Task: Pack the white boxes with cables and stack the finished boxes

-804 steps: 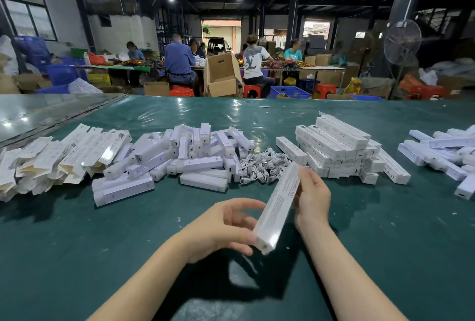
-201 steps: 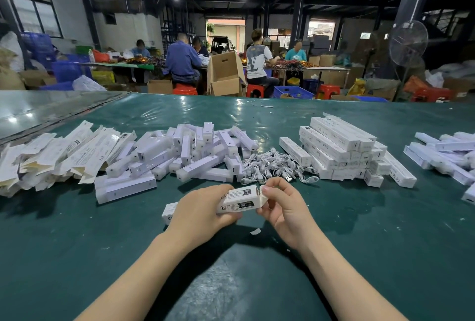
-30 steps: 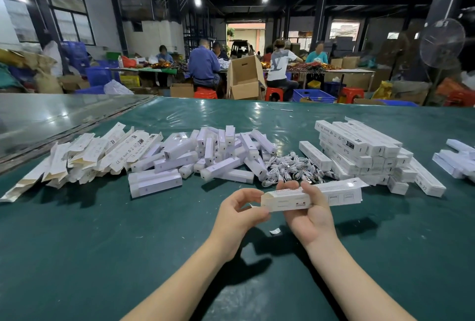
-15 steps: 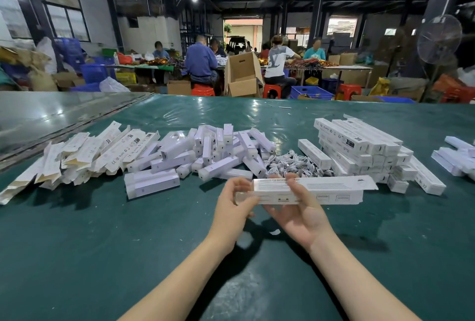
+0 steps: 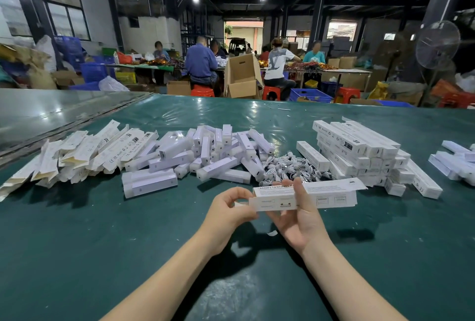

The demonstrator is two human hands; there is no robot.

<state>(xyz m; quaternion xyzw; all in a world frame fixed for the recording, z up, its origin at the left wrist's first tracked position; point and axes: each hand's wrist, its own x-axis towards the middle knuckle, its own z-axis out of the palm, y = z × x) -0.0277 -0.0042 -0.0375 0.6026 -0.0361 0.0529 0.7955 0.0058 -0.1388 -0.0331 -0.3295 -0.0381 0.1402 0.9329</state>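
Head view: left hand (image 5: 228, 209) pinches white box (image 5: 305, 196) end; right hand (image 5: 299, 215) grips middle.

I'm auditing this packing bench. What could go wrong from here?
1. The box, gripped by the left hand and right hand, has its right-end flap open; tilting it could spill whatever is inside.
2. The stack beside it looks uneven; a carelessly added box might slide off.
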